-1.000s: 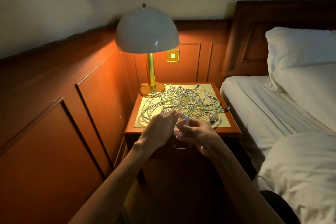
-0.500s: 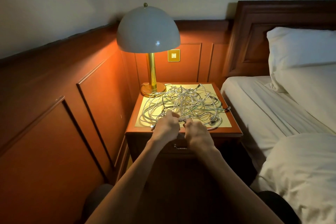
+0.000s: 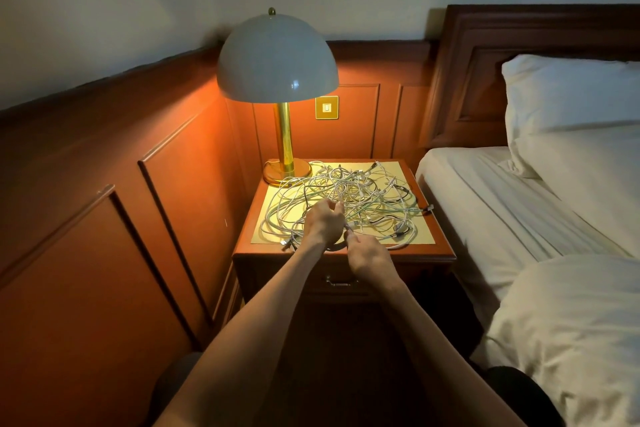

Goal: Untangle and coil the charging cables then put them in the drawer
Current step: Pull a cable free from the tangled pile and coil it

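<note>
A tangle of white, green and dark charging cables covers the yellow top of the wooden nightstand. My left hand sits over the front of the pile, fingers curled round a white cable. My right hand is just below and to its right at the table's front edge, pinching the same white cable near a plug. The drawer under the top is closed, and my forearms partly hide its front.
A lit lamp with a white dome shade and brass base stands at the nightstand's back left corner. Wood panelling runs along the left. A bed with white sheets and pillows lies close on the right.
A second ago both hands held a small coil of white cable in front of the nightstand. They have since moved forward onto the pile, and each now grips a cable there.
</note>
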{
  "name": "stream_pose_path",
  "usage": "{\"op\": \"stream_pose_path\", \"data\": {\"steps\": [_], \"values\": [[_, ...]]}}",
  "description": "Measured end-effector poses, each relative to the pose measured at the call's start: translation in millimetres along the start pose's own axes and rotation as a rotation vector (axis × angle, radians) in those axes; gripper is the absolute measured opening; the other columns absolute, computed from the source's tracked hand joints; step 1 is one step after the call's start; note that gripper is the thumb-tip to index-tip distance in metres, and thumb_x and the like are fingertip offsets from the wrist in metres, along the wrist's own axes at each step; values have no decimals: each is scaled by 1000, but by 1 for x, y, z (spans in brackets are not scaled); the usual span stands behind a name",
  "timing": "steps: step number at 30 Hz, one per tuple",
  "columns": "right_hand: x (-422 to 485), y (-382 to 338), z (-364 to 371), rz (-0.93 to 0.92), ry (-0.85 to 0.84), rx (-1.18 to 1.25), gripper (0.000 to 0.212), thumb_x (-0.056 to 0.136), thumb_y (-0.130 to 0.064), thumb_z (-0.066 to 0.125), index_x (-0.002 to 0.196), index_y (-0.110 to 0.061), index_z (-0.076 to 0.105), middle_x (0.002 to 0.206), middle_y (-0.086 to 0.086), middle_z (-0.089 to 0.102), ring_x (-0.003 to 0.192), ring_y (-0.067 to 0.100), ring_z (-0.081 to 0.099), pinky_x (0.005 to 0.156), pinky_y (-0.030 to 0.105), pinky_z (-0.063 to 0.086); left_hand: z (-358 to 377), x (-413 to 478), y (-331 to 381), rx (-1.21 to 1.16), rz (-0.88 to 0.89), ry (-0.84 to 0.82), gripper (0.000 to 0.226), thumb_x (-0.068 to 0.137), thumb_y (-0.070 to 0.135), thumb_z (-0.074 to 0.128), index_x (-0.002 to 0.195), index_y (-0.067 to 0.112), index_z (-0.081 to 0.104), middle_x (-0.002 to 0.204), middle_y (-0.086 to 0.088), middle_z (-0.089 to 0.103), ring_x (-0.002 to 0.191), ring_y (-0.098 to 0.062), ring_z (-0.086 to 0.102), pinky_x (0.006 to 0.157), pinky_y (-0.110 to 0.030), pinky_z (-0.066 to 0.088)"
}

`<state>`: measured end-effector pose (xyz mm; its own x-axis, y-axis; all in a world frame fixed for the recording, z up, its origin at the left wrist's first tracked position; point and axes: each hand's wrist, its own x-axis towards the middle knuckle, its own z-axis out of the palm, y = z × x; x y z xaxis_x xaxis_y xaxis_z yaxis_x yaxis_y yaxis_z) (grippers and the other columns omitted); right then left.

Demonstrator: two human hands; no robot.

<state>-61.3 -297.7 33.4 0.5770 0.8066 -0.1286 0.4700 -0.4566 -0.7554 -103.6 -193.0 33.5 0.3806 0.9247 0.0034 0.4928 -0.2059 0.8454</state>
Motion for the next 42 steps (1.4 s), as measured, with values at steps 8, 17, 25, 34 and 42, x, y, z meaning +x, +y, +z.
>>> {"op": "stream_pose_path", "data": {"steps": [8,17,25,34,42], "values": [[-15,2,7,384,-262,1069,46,107,-34,41,64,-19,37,47,-5,27,33,7,22,35,16,19,2,0,-3,-38,17,-26,48,87,0,42,130,19,51,92,-7,66,70,-21,59,55,-30,41],[-15,14,-17,322,-480,989,38,102,-22,33,68,-16,46,58,1,36,48,13,33,46,23,26,-7,-10,13,-126,120,-96,42,85,-7,39,105,14,69,138,-9,58,47,1,61,42,-19,40],[-10,16,-30,284,-502,1047,34,109,-18,28,84,-10,49,51,-4,29,36,6,25,35,19,19,-1,0,24,-134,32,-98,41,82,-9,38,93,15,70,138,-7,56,59,-11,51,39,-19,31],[-14,11,-27,235,-293,1101,32,109,-19,34,80,-10,43,45,-3,28,32,7,22,32,18,20,15,11,39,-93,33,-108,39,82,-10,39,84,18,66,136,-5,59,70,-10,54,47,-19,38],[-13,14,-33,218,-240,1070,31,109,-18,35,80,-9,43,44,-3,32,32,8,26,33,18,22,25,19,43,-82,60,-85,40,76,-9,41,74,23,65,134,-3,60,68,-15,54,35,-13,29]]}}
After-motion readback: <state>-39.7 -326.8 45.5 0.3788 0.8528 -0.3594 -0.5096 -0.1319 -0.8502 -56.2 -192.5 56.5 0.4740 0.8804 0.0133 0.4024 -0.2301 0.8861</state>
